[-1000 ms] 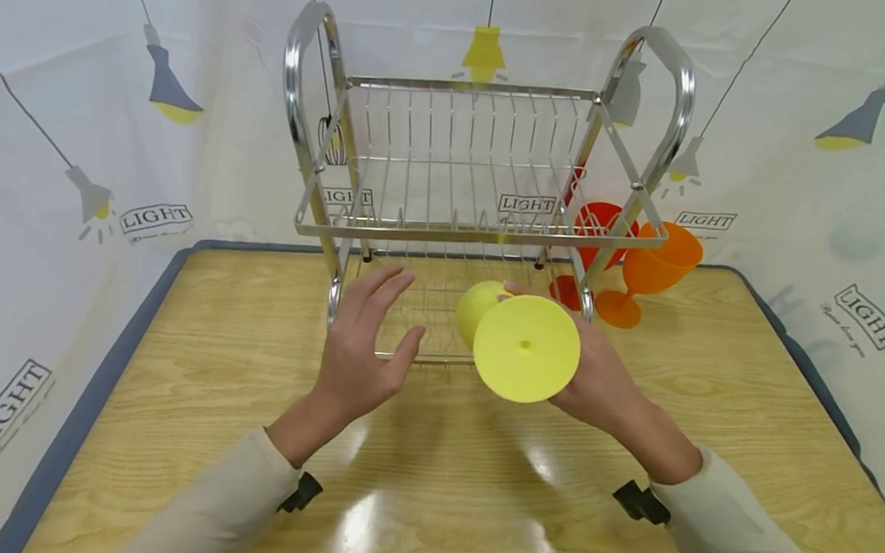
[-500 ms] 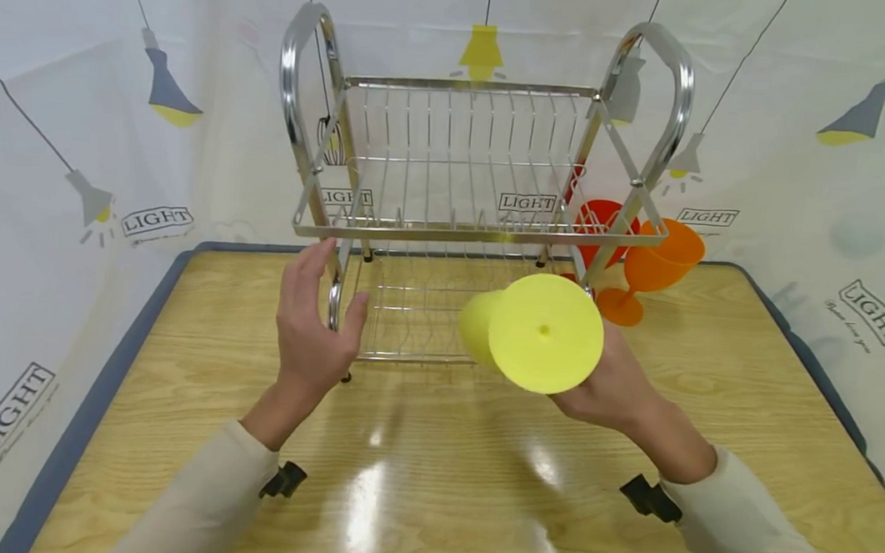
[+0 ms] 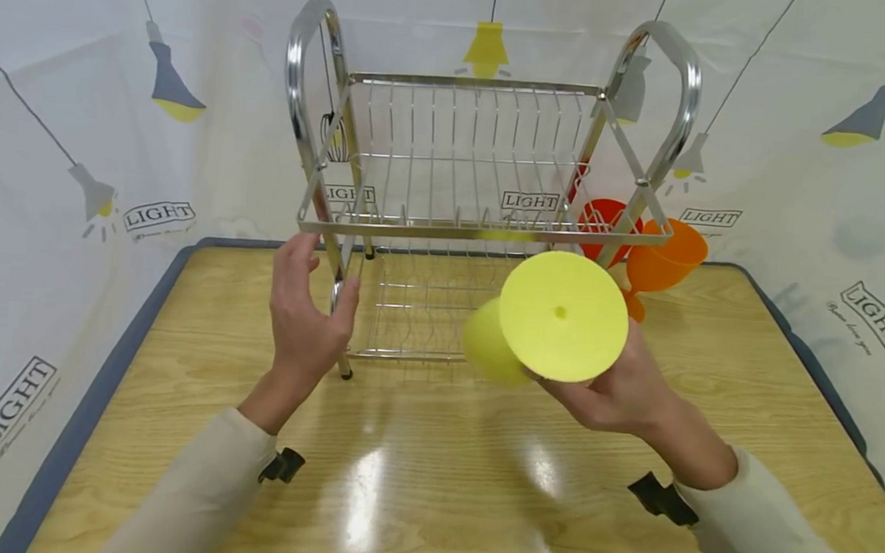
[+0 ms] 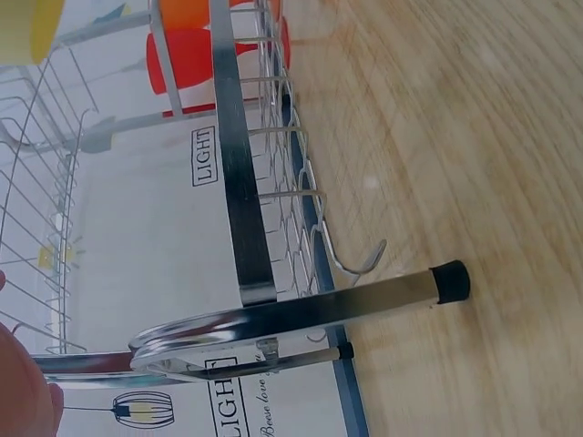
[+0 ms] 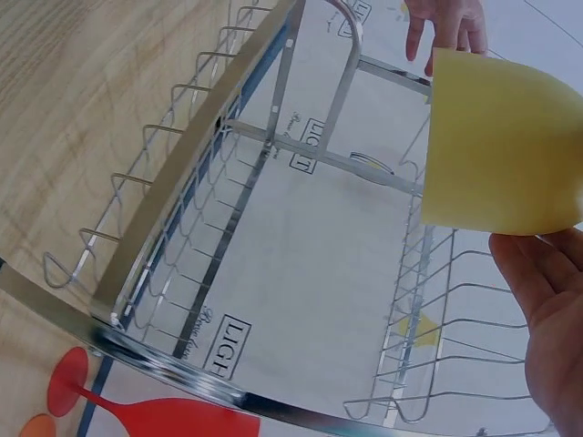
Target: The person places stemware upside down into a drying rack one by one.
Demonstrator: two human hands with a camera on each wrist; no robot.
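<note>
My right hand (image 3: 616,394) grips a yellow plastic goblet (image 3: 564,316) in front of the two-tier metal dish rack (image 3: 482,235). The goblet's round foot faces up toward the head camera and its bowl tilts away to the lower left. In the right wrist view, fingertips lie against the side of the goblet bowl (image 5: 501,146). My left hand (image 3: 305,319) is beside the rack's left post, its thumb and fingers spread apart with nothing between them. Only part of the left hand (image 4: 23,382) shows at the edge of the left wrist view.
An orange goblet (image 3: 664,259) stands upright on the wooden table (image 3: 432,476) right of the rack. Behind the rack's right post is a red goblet (image 3: 604,211). A patterned white cloth (image 3: 239,149) encloses the sides and back.
My left hand has moved left from in front of the rack to beside its left post. The right hand has brought the yellow goblet up and slightly right, closer to the head camera.
</note>
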